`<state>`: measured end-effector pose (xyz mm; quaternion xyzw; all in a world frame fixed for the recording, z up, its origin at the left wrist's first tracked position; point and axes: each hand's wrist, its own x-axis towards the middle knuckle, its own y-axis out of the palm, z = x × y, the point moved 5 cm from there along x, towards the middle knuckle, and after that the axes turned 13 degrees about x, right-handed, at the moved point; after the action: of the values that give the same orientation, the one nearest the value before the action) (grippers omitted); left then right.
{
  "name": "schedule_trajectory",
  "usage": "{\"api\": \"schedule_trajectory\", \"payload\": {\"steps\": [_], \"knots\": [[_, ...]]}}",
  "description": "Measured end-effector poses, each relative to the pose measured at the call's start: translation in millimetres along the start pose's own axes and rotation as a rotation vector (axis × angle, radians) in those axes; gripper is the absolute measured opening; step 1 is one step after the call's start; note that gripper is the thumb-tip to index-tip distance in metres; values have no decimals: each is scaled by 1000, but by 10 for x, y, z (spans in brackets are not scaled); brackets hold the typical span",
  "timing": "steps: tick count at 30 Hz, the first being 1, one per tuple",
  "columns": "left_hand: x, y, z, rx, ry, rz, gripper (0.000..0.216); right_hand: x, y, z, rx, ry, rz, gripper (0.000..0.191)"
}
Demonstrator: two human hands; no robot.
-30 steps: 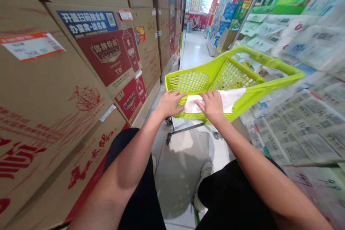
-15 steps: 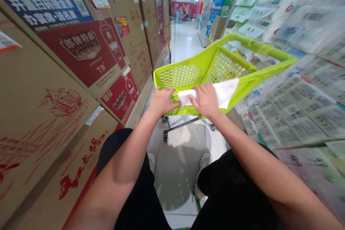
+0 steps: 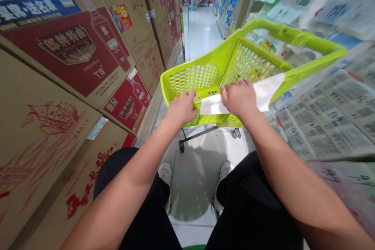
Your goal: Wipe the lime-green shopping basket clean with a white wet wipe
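A lime-green plastic shopping cart [image 3: 263, 62] stands sideways before me, its handle towards the right. My left hand [image 3: 183, 108] is closed over the near rim at the cart's left end, the fingers curled inwards. Draped over the same rim is a white cloth [image 3: 268, 90], which spreads to both sides of my right hand [image 3: 239, 98]. That hand is closed on the cloth and presses it against the rim; part of the cloth under the palm is hidden. The cart's basket has a perforated far wall and a slatted divider.
Stacked cardboard cartons [image 3: 67, 50] line the left side of the aisle. Plastic-wrapped tissue packs [image 3: 331, 113] are piled along the right, close to the cart's handle. Metal legs with casters [image 3: 181, 146] rest on the tiled floor [image 3: 193, 179], ahead of my shoes [image 3: 165, 174].
My right hand has moved right along the cart's rim with the cloth, which now stretches out flatter. The left hand still grips the rim. The cart appears slightly larger in view.
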<state>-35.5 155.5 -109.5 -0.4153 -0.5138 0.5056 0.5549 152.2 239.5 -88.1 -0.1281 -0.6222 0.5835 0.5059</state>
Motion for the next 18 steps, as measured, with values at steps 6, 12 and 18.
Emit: {"api": "schedule_trajectory", "payload": {"steps": [6,12,18], "knots": [[49,-5,-18,-1,128,142,32,91,98,498,-2,-75,418,62],[-6,51,215,-117,193,145,39,181,79,604,56,-104,538,71],[-40,65,411,-162,100,56,63,91,119,734,123,-262,459,48]]}}
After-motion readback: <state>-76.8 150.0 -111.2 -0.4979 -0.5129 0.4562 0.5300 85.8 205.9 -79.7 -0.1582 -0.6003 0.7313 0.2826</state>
